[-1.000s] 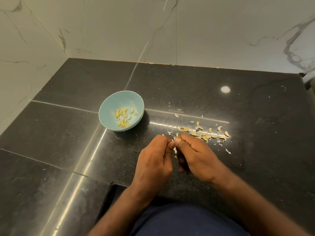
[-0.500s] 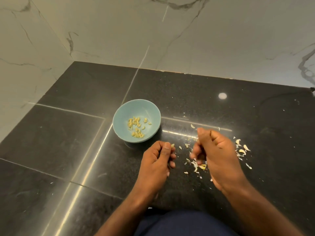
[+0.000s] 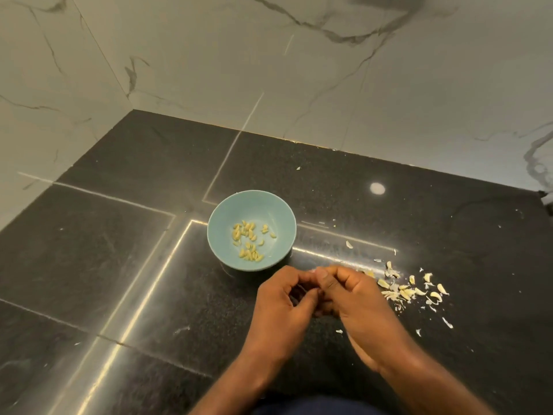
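Note:
A small light-blue bowl (image 3: 252,202) stands on the black stone counter (image 3: 119,265) and holds several small yellow seed kernels (image 3: 248,239). Just in front of it my left hand (image 3: 284,307) and my right hand (image 3: 356,301) meet, fingers curled and fingertips pinched together. Whatever they pinch is too small and too hidden to make out. A scatter of pale husks and shells (image 3: 410,287) lies on the counter to the right of my right hand.
White marble walls (image 3: 329,70) close the counter at the back and left, forming a corner. A bright lamp reflection (image 3: 377,188) shows on the stone. More husk flakes (image 3: 447,322) lie near the right. Dark blue clothing (image 3: 314,410) shows at the bottom edge.
My right hand moved left from the husk pile and rejoined my left hand, fingertips together. The view also tilted up, so the bowl sits lower in the picture.

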Demonstrator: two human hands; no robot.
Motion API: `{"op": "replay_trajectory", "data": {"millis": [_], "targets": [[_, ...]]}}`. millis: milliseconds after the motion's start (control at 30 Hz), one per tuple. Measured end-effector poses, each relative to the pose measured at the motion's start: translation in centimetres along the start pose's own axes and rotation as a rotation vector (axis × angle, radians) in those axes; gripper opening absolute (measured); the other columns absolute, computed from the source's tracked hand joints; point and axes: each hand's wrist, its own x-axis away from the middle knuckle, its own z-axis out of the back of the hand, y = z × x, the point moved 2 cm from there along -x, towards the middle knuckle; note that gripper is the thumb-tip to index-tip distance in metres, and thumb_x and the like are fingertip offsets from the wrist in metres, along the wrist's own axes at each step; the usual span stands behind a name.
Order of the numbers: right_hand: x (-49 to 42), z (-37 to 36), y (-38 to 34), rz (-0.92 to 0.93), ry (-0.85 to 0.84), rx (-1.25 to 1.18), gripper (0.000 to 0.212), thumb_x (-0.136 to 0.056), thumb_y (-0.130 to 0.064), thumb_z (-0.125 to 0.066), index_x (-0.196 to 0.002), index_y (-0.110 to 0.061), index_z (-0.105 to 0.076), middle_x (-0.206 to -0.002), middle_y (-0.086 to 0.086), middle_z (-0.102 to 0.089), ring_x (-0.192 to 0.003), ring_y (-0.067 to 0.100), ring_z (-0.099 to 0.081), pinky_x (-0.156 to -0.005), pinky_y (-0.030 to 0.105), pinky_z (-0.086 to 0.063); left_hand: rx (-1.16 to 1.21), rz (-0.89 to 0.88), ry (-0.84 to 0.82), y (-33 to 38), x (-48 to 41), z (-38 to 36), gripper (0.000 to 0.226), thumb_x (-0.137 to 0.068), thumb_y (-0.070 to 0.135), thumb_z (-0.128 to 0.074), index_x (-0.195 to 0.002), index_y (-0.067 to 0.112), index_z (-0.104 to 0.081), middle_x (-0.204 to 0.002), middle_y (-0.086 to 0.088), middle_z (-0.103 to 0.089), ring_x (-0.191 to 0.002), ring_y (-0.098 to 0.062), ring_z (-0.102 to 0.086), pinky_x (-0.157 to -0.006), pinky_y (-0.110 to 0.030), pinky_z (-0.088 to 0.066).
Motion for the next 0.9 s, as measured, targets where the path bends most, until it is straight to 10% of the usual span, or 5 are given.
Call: {"op": "replay_trajectory", "data": {"millis": [200,467,733,900], "targets": [[-1.8,-0.6,0.8,-0.036,-0.054,-0.095,0.022,-0.091,-0.013,-0.062,-0.106,-0.004,-0.075,-0.103,0.013,-0.076,-0.100,0.025,-0.072,-0.081,0.032,-0.057,-0.174,-0.040,0.143,-0.9,-0.9,1.2,0.015,-0.088,0.010,-0.071,-0.094,0.023,-0.073,-0.085,0.011,-0.067,-0.085,-0.008,-0.064,-0.073,-0.020,-0.053],[-5.1,-1.7,0.0,0.019,0.070,-0.070,0.017,-0.090,0.005,-0.064,-0.101,-0.004,-0.073,-0.088,0.015,-0.076,-0.079,0.021,-0.073,-0.072,0.026,-0.059,-0.065,-0.089,0.312,-1.2,-2.0,2.0,0.032,-0.093,0.007,-0.064,-0.100,0.038,-0.069,-0.095,0.019,-0.071,-0.093,-0.005,-0.067,-0.080,-0.018,-0.054],[-8.2,-3.3,-2.0,0.191,-0.220,0.231,0.040,-0.101,0.004,-0.046,-0.126,-0.022,-0.065,-0.130,-0.007,-0.066,-0.124,0.001,-0.058,-0.095,0.016,-0.049,-0.005,-0.103,0.305,-2.5,-1.9,1.3,0.023,-0.096,0.010,-0.061,-0.102,0.031,-0.070,-0.090,0.013,-0.069,-0.080,-0.014,-0.066,-0.068,-0.027,-0.056],[-10.3,-0.1,-3.0,0.136,0.138,0.133,0.009,-0.096,-0.013,-0.064,-0.098,-0.008,-0.071,-0.086,0.010,-0.075,-0.080,0.019,-0.072,-0.074,0.031,-0.059,-0.116,-0.095,0.086,-4.2,-2.6,-1.6,0.013,-0.098,0.020,-0.061,-0.102,0.024,-0.072,-0.083,0.014,-0.066,-0.079,-0.010,-0.065,-0.070,-0.029,-0.054]]}}
